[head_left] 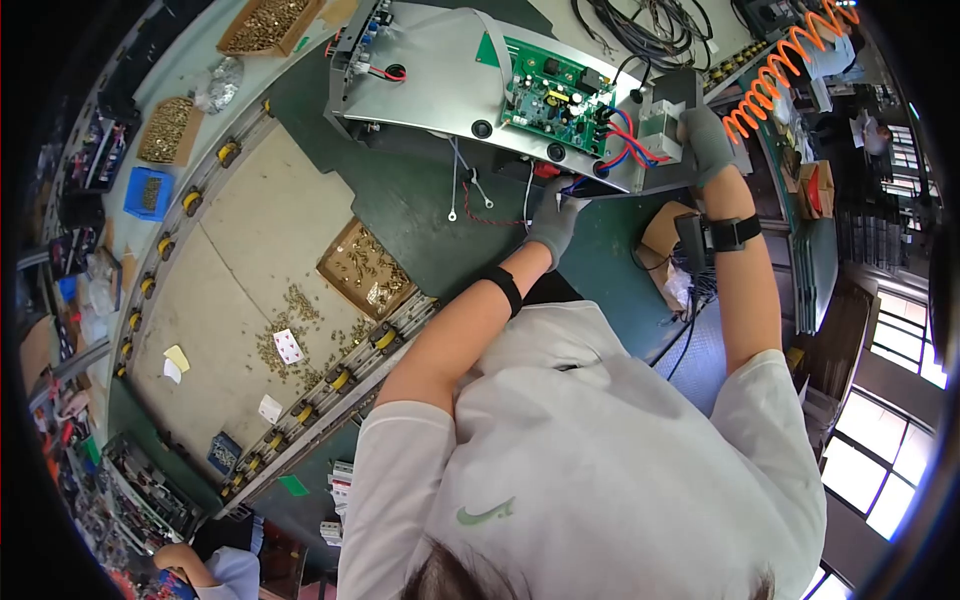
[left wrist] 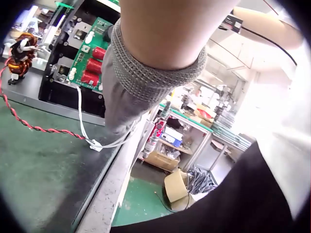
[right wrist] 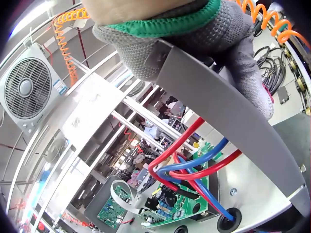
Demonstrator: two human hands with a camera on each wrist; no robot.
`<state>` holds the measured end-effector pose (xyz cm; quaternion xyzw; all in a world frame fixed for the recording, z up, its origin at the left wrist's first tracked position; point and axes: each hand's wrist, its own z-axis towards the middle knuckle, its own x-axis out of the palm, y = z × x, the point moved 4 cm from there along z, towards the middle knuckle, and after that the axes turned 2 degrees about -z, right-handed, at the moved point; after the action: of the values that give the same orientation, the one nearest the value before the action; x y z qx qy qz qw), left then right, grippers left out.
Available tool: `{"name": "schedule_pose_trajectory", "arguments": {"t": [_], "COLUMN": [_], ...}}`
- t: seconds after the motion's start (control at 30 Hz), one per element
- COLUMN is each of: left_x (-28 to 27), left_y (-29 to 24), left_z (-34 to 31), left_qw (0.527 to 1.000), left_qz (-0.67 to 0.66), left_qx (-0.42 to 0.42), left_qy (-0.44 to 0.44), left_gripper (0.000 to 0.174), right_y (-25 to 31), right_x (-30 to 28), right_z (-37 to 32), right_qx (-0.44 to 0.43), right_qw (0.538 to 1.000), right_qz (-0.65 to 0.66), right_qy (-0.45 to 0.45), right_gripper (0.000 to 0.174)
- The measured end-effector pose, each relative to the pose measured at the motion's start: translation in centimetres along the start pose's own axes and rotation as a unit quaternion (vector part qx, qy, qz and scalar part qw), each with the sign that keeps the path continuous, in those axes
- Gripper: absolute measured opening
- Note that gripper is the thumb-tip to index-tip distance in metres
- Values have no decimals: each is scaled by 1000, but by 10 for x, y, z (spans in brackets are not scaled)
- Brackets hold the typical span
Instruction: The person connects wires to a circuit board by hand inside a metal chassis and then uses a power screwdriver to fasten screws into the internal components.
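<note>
A metal chassis (head_left: pixel 420 97) with a green circuit board (head_left: pixel 560 95) lies at the top of the head view, tilted. My gloved right hand (head_left: pixel 706 147) grips its grey end panel; in the right wrist view the fingers (right wrist: pixel 250 80) bend over the panel (right wrist: pixel 218 107), above red and blue cables (right wrist: pixel 209 165). My gloved left hand (head_left: pixel 556 220) is at the chassis's near edge, beside hanging wires. In the left wrist view the left hand (left wrist: pixel 129 99) covers part of a board with red components (left wrist: pixel 92 72); white wires (left wrist: pixel 116 142) run to its fingers, whose grip is hidden.
A cardboard tray of screws (head_left: pixel 366 270), loose screws (head_left: pixel 290 310) and a roller rail (head_left: pixel 340 378) lie left of me. Black cables (head_left: pixel 650 30) lie beyond the chassis, with an orange coiled hose (head_left: pixel 775 75) at right. An open carton (head_left: pixel 665 240) stands below right.
</note>
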<state>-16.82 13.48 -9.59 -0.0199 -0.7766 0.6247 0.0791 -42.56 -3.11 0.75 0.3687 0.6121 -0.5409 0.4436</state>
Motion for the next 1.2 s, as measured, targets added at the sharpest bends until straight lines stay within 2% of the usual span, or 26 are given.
{"name": "schedule_pose_trajectory", "arguments": {"t": [0.03,0.07,0.1,0.13,0.2,0.23,0.27,0.37,0.4,0.43,0.47,0.5,0.53,0.6,0.63,0.67,0.73,0.9,0.97,1.0,1.03,1.13,1.2], "left_x": [-2,-1,-2,2,-4,-4,-3,5,-1,-13,-20,-10,-4,-5,-1,5,16,2,-15,-30,-42,-63,-63], "left_y": [-3,-1,3,6,-10,-11,-8,21,0,-39,-60,-31,-21,-18,-11,4,42,2,-15,-22,-30,-62,-67], "left_z": [5,8,13,14,14,15,18,36,29,17,7,15,15,15,17,24,37,22,22,26,28,16,11], "left_qw": [986,946,984,984,975,960,960,950,950,949,942,940,940,947,941,941,937,951,953,964,934,907,890], "left_qz": [-104,-205,-65,-62,-5,-25,-24,-134,-133,-58,18,-46,-45,18,-36,-36,-117,-108,-107,91,287,371,414], "left_qx": [-128,-252,-166,-168,-200,-260,-260,-261,-262,-297,-330,-330,-331,-270,-302,-302,-264,-260,-259,-240,-212,-195,-189], "left_qy": [0,1,-3,-2,-101,-100,-99,-107,-105,-83,-61,-72,-71,-172,-149,-147,-197,-126,-110,-61,-9,-39,-28], "left_gripper": [44,45,49,49,52,47,47,40,40,42,44,49,49,42,44,44,51,48,48,40,35,33,33], "right_y": [4,6,7,5,7,12,22,41,36,24,25,25,24,25,26,23,20,24,22,23,24,27,26], "right_x": [-3,-3,-1,4,0,-11,-32,-79,-65,-37,-33,-35,-36,-38,-37,-31,-28,-37,-33,-32,-33,-42,-45], "right_z": [0,0,2,3,-2,-4,-9,-19,-14,-3,-2,0,1,-1,1,7,7,-1,6,7,8,-1,-6], "right_qx": [-26,-52,-50,-16,18,18,19,20,22,63,104,74,75,36,38,69,101,105,88,71,71,92,121], "right_qw": [999,996,997,1000,1000,999,999,999,999,996,990,994,994,997,996,993,988,991,992,991,991,990,980], "right_qz": [-30,-60,-57,-21,16,19,21,27,26,54,81,37,37,31,30,37,44,64,41,18,20,34,125], "right_qy": [-14,-27,-29,-5,20,19,18,17,18,29,41,66,68,67,69,88,106,54,84,113,114,104,97], "right_gripper": [17,16,16,16,17,16,15,14,14,17,21,23,23,23,23,23,23,23,23,23,23,23,23]}}
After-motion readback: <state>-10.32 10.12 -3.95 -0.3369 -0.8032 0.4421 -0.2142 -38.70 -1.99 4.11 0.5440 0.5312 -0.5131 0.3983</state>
